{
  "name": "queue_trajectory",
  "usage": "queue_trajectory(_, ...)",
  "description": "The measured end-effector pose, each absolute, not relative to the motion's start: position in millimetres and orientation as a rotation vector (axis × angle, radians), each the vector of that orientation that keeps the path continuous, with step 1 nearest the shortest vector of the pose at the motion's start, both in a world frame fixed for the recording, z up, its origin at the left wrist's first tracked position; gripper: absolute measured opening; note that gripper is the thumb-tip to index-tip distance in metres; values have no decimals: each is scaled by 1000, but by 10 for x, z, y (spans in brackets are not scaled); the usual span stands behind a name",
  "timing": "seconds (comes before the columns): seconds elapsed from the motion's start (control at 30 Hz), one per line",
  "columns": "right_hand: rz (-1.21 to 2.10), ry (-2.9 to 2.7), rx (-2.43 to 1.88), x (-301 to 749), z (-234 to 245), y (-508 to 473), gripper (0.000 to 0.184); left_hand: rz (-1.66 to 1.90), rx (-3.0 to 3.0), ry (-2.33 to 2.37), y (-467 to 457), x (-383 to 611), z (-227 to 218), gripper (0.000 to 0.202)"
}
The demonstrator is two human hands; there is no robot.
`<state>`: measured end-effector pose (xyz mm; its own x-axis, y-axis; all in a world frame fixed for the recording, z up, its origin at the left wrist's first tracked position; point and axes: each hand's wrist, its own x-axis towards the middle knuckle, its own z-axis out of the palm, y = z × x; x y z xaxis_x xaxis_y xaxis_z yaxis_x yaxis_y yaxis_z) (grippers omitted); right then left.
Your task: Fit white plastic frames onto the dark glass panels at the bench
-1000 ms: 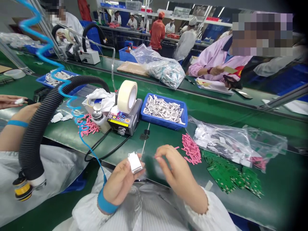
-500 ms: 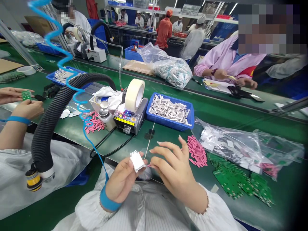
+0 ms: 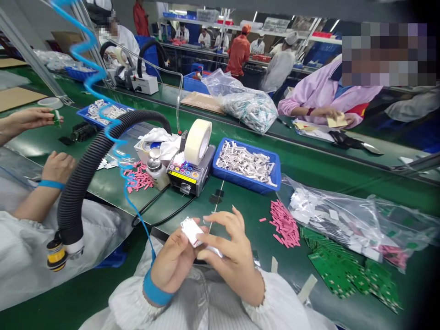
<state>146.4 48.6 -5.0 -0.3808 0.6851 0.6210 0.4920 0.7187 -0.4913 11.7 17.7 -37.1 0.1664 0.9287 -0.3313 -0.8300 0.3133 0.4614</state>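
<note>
Left grip [image 3: 175,262] closed on a small white casing [image 3: 190,232], thumb over its near side, casing tilted and raised above the table's [image 3: 247,199] near edge. Right grip [image 3: 234,250] alongside, fingers bent, a fingertip at the casing's right-hand end — cannot tell whether anything is pinched between finger and thumb. Blue wristband [image 3: 156,288] on my left wrist. Beyond my hands: tape dispenser [image 3: 183,181] carrying a cream tape roll [image 3: 193,145], and just right of it a blue bin [image 3: 240,181] heaped with white parts [image 3: 244,160]. To the right — loose pink strips [image 3: 284,224], a clear bag [image 3: 347,190] containing white pieces, and green circuit boards [image 3: 338,270] fanned near its lower edge. White bottle [image 3: 158,176] stands left of the dispenser.
</note>
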Motion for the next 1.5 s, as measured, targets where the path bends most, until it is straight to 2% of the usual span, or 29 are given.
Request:
queue_trajectory(0.1, 322, -1990, -1048, 1378, -135, 455, 28, 1298, 212, 616, 149, 122, -404, 34)
queue_trajectory(0.2, 395, -1941, -1061, 1325, -127, 453, 15, 1301, 436, 707, 149, 57, -436, 35)
queue_trajectory(0.33, 431, -2042, -1048, 1351, -47, 504, 15, 1293, 1302, 1184, 181, -235, -404, 43)
queue_trajectory(0.43, 463, -2221, -1053, 1366, 18, 543, 11, 1019, 2051, 1306, 158, -459, -332, 49)
queue_trajectory(0.57, 554, -2377, -1019, 1272, 69, 554, 11, 917, 2354, 1266, 47, -594, -308, 51)
queue_trajectory(0.63, 676, -2367, -981, 1179, 49, 557, 11, 974, 2289, 1268, -12, -636, -367, 48)
queue_trajectory(0.7, 973, -2224, -967, 1072, -26, 584, 13, 1033, 2078, 1349, -63, -702, -488, 41)
queue_trajectory(0.77, 1394, -1852, -1022, 971, -158, 658, 16, 1095, 1681, 1448, -106, -815, -671, 32)
queue_trajectory(0.83, 1628, -1403, -1130, 897, -330, 779, 22, 1215, 1090, 1435, -156, -994, -898, 23)
queue_trajectory(0.93, 1585, -1013, -1310, 838, -573, 993, 33, 1499, 158, 1220, -274, -1372, -1222, 28)
queue_trajectory(1.03, 1543, -767, -1394, 784, -703, 1138, 38, 1744, -172, 1051, -440, -1744, -1374, 49)
queue_trajectory(1.13, 1530, -625, -1400, 686, -723, 1193, 41, 1809, -266, 998, -586, -1926, -1314, 58)
queue_trajectory(1.33, 1531, -526, -1369, 492, -663, 1293, 37, 1836, -363, 949, -672, -1853, -1109, 47)
queue_trajectory(1.5, 1545, -654, -1284, 562, -438, 1102, 34, 1853, -442, 751, -459, -1582, -1155, 49)
